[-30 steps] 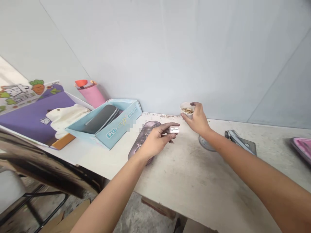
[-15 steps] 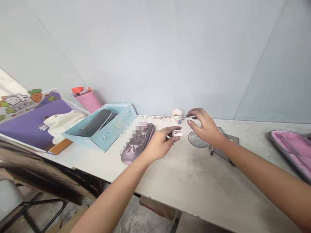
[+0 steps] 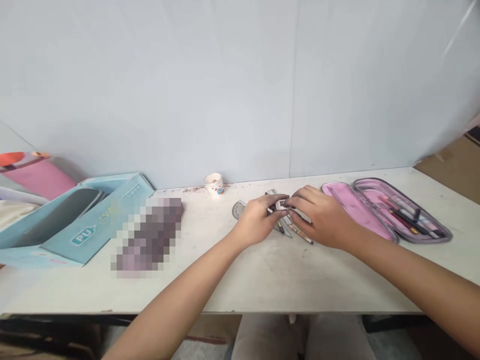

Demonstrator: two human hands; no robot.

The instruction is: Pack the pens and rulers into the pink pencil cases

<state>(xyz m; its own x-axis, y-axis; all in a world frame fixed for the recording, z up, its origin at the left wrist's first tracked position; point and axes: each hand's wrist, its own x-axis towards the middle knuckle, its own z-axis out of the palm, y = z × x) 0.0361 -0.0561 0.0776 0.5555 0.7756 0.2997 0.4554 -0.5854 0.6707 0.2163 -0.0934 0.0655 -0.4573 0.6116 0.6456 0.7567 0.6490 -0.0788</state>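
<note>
My left hand and my right hand meet at the middle of the table, both pinching a small white pencil sharpener between their fingertips. Under them lie a clear protractor, rulers and a pencil. A small paper cup with shavings stands at the wall, left of my hands.
An open pink pencil case with pens lies to the right. A blurred purple case and a light blue box lie to the left, with a pink cup behind. The table's front edge is near me.
My right hand let go of the paper cup and came to the sharpener held in my left hand. The view swung right, bringing the pink pencil case into sight.
</note>
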